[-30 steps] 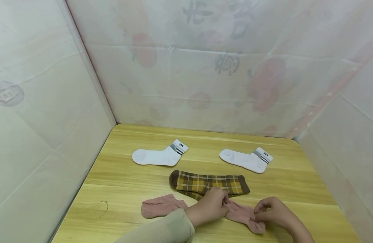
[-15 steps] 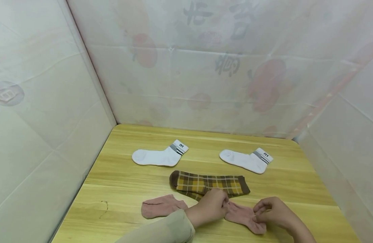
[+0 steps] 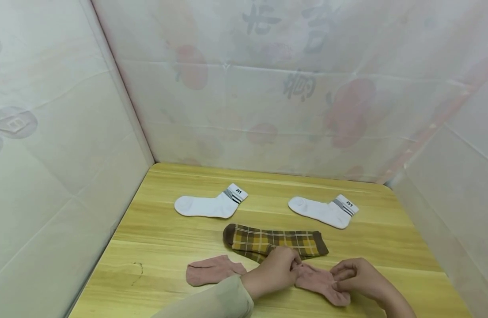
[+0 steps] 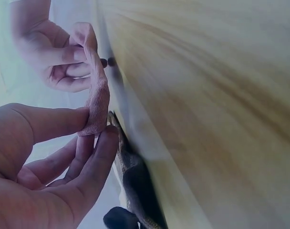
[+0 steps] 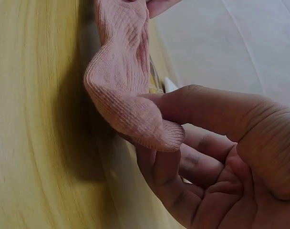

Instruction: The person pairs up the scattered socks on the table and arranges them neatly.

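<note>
A ribbed pink sock (image 3: 316, 279) stretches between my two hands, close over the wooden table. My left hand (image 3: 276, 270) pinches its left end between thumb and fingers, as the left wrist view shows the thumb on one side of the cloth (image 4: 97, 105). On the other end, my right hand (image 3: 361, 280) pinches the sock near its ribbed edge; in the right wrist view the sock (image 5: 123, 86) bulges beside the thumb. A second pink sock (image 3: 209, 270) lies flat to the left, partly overlapped by the left sleeve. Just behind my left hand lies a brown-and-yellow plaid sock (image 3: 275, 238).
Two white socks with striped cuffs lie farther back, one on the left (image 3: 204, 206) and one on the right (image 3: 319, 211). Pale patterned cloth walls (image 3: 244, 110) enclose the wooden table (image 3: 156, 247) at the back and sides.
The right end of the held pink sock has shifted very slightly to the right with my right hand. The whole head view has moved a little. Both hands keep their hold.
</note>
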`<action>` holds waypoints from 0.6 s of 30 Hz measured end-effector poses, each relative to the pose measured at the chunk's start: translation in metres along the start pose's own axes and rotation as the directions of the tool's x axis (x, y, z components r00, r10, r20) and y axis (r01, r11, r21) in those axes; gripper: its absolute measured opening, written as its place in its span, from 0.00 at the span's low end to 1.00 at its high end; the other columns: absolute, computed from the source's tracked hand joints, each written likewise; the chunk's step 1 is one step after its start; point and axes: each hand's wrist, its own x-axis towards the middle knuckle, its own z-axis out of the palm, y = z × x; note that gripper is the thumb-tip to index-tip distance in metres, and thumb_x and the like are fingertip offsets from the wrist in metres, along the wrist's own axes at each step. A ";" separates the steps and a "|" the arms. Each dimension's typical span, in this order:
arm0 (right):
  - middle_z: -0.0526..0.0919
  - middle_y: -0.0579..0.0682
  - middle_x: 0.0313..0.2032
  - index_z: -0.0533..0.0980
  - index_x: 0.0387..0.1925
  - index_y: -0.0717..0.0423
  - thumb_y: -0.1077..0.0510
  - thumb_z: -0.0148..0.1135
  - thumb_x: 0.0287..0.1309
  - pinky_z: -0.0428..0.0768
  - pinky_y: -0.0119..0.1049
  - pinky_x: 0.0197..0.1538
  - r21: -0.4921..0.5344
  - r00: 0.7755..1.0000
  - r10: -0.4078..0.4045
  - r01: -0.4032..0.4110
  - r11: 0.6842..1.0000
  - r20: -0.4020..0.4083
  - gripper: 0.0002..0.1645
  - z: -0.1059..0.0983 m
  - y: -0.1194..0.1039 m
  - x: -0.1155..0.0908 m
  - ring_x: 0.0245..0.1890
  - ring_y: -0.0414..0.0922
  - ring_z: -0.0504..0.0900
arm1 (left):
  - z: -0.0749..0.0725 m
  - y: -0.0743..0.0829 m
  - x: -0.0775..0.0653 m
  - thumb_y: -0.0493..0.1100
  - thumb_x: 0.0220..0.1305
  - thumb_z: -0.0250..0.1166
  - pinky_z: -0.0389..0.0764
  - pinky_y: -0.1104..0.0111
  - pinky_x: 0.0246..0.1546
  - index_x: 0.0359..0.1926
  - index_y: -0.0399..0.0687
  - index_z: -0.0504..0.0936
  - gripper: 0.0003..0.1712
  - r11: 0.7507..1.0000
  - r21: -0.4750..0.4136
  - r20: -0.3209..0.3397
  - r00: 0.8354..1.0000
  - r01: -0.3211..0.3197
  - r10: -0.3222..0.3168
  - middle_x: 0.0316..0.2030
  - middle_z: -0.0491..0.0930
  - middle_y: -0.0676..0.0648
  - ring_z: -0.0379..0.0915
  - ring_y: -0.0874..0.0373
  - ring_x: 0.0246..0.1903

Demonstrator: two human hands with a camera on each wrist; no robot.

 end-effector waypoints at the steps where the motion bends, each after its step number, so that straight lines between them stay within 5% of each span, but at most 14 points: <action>1: 0.91 0.64 0.43 0.80 0.55 0.77 0.64 0.72 0.64 0.86 0.32 0.45 0.006 1.000 -0.003 0.003 1.000 0.009 0.23 0.000 0.000 0.000 0.42 0.49 0.91 | -0.001 0.000 -0.001 0.34 0.70 0.68 0.77 0.83 0.32 0.49 0.38 0.90 0.10 1.000 -0.004 -0.002 1.000 0.001 -0.001 0.35 0.88 0.51 0.74 0.75 0.28; 18: 0.91 0.62 0.43 0.73 0.64 0.77 0.65 0.68 0.67 0.87 0.36 0.45 0.061 0.997 -0.006 0.002 0.998 0.072 0.29 0.002 0.001 0.010 0.43 0.51 0.91 | -0.008 -0.007 -0.006 0.32 0.65 0.71 0.78 0.82 0.35 0.41 0.39 0.89 0.05 0.994 -0.108 -0.014 1.000 0.021 -0.023 0.33 0.85 0.52 0.74 0.74 0.31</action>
